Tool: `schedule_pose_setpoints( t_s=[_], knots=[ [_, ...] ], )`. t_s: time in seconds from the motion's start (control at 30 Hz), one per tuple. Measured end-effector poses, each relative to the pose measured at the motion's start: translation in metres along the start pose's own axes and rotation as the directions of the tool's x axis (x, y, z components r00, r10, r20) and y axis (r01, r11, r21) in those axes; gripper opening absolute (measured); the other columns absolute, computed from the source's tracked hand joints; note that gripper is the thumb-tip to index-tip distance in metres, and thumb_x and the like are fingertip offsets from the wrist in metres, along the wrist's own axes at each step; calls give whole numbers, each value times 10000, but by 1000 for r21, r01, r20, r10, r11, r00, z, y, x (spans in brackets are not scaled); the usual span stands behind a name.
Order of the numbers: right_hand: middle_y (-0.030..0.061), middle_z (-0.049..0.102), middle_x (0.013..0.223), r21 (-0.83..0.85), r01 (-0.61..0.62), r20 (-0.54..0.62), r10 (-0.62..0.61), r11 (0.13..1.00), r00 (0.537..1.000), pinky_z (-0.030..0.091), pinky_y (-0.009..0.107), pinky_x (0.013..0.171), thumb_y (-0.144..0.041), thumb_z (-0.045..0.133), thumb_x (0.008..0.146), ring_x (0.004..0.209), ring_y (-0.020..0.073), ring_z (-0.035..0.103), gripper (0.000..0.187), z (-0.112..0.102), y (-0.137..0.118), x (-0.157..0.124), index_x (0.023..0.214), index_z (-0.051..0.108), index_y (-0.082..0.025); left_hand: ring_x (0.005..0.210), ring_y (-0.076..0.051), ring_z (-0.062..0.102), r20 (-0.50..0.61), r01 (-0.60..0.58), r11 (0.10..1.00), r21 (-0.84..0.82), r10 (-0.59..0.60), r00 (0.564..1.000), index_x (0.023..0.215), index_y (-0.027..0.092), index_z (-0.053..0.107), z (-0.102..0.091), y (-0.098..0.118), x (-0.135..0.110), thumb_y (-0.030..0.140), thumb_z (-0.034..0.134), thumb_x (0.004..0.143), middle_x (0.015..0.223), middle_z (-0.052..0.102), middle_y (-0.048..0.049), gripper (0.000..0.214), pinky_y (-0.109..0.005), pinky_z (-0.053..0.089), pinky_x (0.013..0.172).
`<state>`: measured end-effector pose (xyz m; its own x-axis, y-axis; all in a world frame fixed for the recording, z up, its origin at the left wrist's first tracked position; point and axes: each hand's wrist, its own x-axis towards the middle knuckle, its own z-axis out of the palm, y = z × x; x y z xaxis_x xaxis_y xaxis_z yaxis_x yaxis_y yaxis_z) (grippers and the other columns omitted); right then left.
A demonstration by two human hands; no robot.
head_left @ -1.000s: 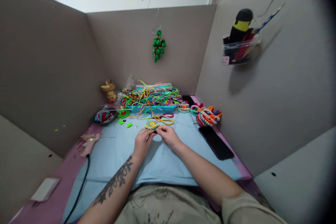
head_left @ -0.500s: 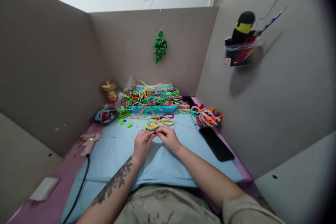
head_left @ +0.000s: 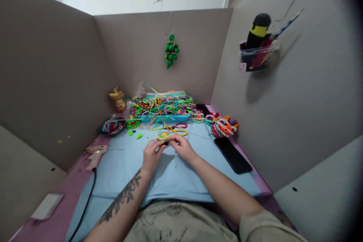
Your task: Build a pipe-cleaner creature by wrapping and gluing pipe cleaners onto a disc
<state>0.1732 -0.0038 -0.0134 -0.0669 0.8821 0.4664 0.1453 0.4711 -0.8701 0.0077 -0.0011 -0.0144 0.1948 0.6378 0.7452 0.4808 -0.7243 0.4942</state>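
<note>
My left hand point(head_left: 151, 153) and my right hand point(head_left: 183, 146) meet over the blue cloth point(head_left: 127, 170), fingertips pinched together. Between them is a small black piece point(head_left: 166, 143), too small to name, which both hands grip. Just beyond the fingers lies a yellow and pale-green coiled pipe-cleaner piece point(head_left: 163, 135), partly hidden by my hands. Loops of yellow pipe cleaner point(head_left: 181, 132) rest behind it. Bright green leaf-shaped pieces point(head_left: 139, 136) lie to the left.
A blue tray point(head_left: 164, 118) heaped with pipe cleaners stands at the back. A pink glue gun point(head_left: 96, 155) with a black cord lies left, near a dark bowl point(head_left: 112, 126). On the right are a black phone point(head_left: 232, 155) and colourful pipe-cleaner figures point(head_left: 224, 127). Grey panels point(head_left: 164, 22) enclose the table.
More of the black piece shows between my fingertips. My hands have barely shifted, and the whole view has moved slightly.
</note>
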Motion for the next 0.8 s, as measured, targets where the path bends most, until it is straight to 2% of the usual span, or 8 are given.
schedule_pose_setpoints(
  t_s=[0.17,0.27,0.4,0.6,0.7,0.8],
  knots=[
    [-15,558,621,164,-212,115,195,963,974,383,231,570,-360,612,724,584,111,484,200,5,1,1,704,600,-162,740,-158,597,17,-13,1000,12,13,1000,870,202,682,2,-3,-1,258,621,780,777,673,-38,122,-300,493,699],
    [-46,475,519,214,-282,86,269,935,959,326,221,515,-356,624,694,509,91,412,216,4,-2,3,621,566,-161,790,-167,609,43,9,1000,3,-9,999,926,199,671,3,-4,-1,260,627,772,847,685,-49,172,-308,498,733],
    [-68,395,466,246,-302,6,310,921,951,266,214,474,-345,622,677,464,79,341,214,-3,-1,6,590,538,-168,814,-172,614,55,90,996,4,-90,994,943,201,656,3,-5,0,246,564,810,882,682,-54,168,-310,495,737],
    [-69,391,477,231,-305,55,301,924,952,237,203,435,-413,613,703,437,66,301,256,-8,8,8,668,576,-163,746,-160,597,89,117,993,8,-118,989,808,190,647,3,-4,1,239,536,816,781,659,-44,122,-278,473,678],
    [-72,375,454,239,-339,52,337,910,940,214,204,409,-482,557,744,408,68,279,334,-6,11,8,779,611,-154,725,-157,592,85,169,986,10,-169,982,800,183,644,3,-4,1,242,528,816,763,650,-44,131,-263,460,641],
    [-74,371,450,242,-346,67,341,906,938,210,205,406,-474,562,740,401,68,272,340,-4,11,7,820,621,-148,740,-158,590,87,172,985,16,-173,981,809,181,639,2,-6,0,242,519,822,776,650,-45,135,-269,459,661]
  ],
)
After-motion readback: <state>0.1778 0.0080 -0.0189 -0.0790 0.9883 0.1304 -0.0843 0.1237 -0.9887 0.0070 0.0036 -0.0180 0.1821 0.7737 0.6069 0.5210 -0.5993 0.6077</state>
